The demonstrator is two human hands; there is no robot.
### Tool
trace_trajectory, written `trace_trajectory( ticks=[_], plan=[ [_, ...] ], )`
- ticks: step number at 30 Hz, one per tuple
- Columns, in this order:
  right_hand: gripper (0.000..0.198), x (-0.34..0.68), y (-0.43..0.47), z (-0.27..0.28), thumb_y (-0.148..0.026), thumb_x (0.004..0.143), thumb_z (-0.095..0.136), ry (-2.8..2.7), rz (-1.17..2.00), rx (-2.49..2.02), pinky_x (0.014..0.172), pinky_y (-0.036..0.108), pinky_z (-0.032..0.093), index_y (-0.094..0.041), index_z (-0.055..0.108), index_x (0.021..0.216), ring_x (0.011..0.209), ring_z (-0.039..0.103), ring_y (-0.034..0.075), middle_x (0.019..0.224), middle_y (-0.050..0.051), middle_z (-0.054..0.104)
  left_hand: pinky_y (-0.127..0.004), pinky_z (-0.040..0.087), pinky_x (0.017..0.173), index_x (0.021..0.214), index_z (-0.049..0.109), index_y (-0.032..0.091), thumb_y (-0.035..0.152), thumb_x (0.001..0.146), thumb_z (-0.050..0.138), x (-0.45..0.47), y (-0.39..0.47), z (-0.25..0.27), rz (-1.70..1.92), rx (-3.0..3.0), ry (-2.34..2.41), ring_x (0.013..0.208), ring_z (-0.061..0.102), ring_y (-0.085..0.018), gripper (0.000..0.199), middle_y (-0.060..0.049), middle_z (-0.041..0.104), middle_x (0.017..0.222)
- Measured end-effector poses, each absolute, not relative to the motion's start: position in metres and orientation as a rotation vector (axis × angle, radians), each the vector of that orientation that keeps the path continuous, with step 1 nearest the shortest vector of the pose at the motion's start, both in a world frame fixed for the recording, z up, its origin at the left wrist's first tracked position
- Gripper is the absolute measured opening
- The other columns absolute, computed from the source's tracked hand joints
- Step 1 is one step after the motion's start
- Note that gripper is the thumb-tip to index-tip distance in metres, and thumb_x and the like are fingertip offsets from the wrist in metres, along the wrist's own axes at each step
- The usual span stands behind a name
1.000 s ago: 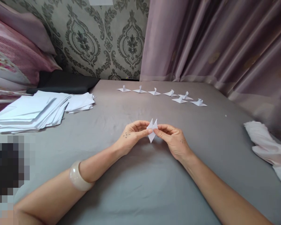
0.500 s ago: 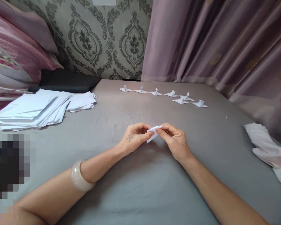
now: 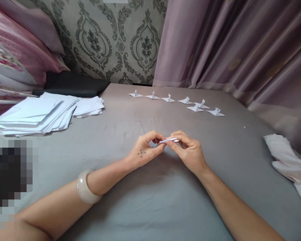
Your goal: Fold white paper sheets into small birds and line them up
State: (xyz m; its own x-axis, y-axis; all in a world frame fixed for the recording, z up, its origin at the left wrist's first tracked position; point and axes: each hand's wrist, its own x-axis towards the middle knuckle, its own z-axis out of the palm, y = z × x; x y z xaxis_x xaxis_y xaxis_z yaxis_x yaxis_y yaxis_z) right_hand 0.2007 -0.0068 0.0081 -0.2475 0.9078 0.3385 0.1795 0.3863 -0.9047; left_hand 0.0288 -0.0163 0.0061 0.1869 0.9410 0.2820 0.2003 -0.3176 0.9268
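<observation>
A small folded piece of white paper (image 3: 168, 140) is pinched between both hands above the grey cloth surface, seen nearly edge-on. My left hand (image 3: 147, 146) grips its left end between thumb and fingers; a pale bangle (image 3: 86, 187) circles that forearm. My right hand (image 3: 189, 150) pinches the paper's other end, the thumb on the near side. Fingertips cover much of the paper, so its exact folds are hidden. Beyond the hands, several folded paper birds (image 3: 169, 98) stand in a row on the cloth.
Stacks of white paper sheets (image 3: 37, 115) lie at the left, before a black folded item (image 3: 72, 83). White cloth (image 3: 282, 150) is bunched at the right edge. A patterned wall (image 3: 120, 43) and purple curtains (image 3: 203, 40) border the back. A blurred-out dark patch covers the lower left.
Between my fingers the paper has tipped from showing its slanted face to lying almost flat, edge towards me. Both hands keep hold of it. The whole view has shifted slightly.
</observation>
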Motion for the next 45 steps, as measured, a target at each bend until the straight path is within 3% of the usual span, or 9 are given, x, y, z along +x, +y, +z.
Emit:
trace_trajectory(
  ticks=[9,21,26,30,35,45],
  plan=[
    [0.008,0.204,-0.005,0.007,-0.031,0.081,0.067,-1.663,1.002,-0.95,0.073,0.031,0.047,-0.03,0.074,0.084,0.077,0.059,0.014,0.081,0.0,0.062,-0.026,0.043,0.07,0.084,0.067,0.016,0.027,0.083,0.062,0.026,-0.013,0.002,1.154,1.718,1.021,0.072,0.054,-0.013,0.013,-0.003,0.061,0.077],
    [0.008,0.204,-0.007,0.007,-0.031,0.079,0.069,-1.575,1.045,-0.959,0.072,0.031,0.047,-0.032,0.077,0.082,0.076,0.059,0.014,0.079,0.0,0.062,-0.027,0.044,0.071,0.072,0.064,0.017,0.03,0.08,0.066,0.026,-0.011,0.002,1.152,1.659,1.025,0.071,0.056,-0.013,0.017,-0.002,0.063,0.072],
    [0.005,0.205,-0.003,0.008,-0.034,0.075,0.073,-1.351,1.19,-0.951,0.072,0.031,0.046,-0.03,0.076,0.073,0.073,0.056,0.013,0.075,-0.001,0.061,-0.027,0.044,0.066,0.072,0.067,0.015,0.032,0.075,0.072,0.026,-0.013,0.007,1.001,1.391,1.03,0.067,0.056,-0.013,0.018,-0.002,0.064,0.07],
    [0.017,0.209,0.0,0.009,-0.043,0.079,0.068,-1.207,1.22,-1.0,0.077,0.033,0.047,-0.028,0.076,0.079,0.078,0.058,0.015,0.079,0.001,0.067,-0.024,0.044,0.057,0.076,0.067,0.015,0.035,0.073,0.075,0.024,-0.012,0.006,0.921,1.043,0.953,0.06,0.057,-0.011,0.022,-0.002,0.066,0.07],
    [0.014,0.204,-0.005,0.012,-0.038,0.076,0.071,-1.365,1.253,-0.975,0.078,0.032,0.048,-0.026,0.075,0.084,0.085,0.06,0.016,0.089,0.001,0.067,-0.023,0.044,0.059,0.076,0.069,0.014,0.033,0.071,0.078,0.022,-0.008,0.001,0.944,0.982,0.894,0.061,0.057,-0.01,0.021,-0.002,0.066,0.069],
    [0.013,0.197,-0.01,0.013,-0.032,0.075,0.071,-1.35,1.14,-1.023,0.069,0.029,0.045,-0.021,0.069,0.067,0.071,0.056,0.013,0.073,-0.001,0.061,-0.023,0.046,0.065,0.086,0.071,0.015,0.032,0.073,0.077,0.029,-0.013,0.004,0.927,1.085,0.921,0.067,0.06,-0.011,0.023,-0.002,0.069,0.076]
  ],
)
